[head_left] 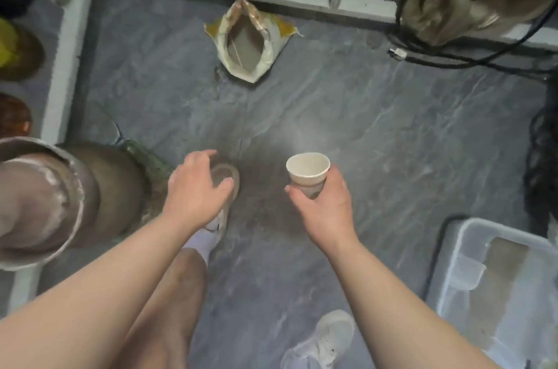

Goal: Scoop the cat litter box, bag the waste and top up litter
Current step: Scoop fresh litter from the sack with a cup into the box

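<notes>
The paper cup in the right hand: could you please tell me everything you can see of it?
The paper cup is small, white or cream, tapered toward its base, with a rolled rim and a faint darker band low on its wall. It is held upright, mouth up, above the grey floor, touching nothing else. The inside looks empty. The right hand grips its lower part, fingers wrapped round the base.

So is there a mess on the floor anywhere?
Yes. A brownish dusty smear darkens the grey floor between the left hand and the right hand, which holds a paper cup. It looks like spilled litter dust. The open litter bag stands beyond it.
</notes>
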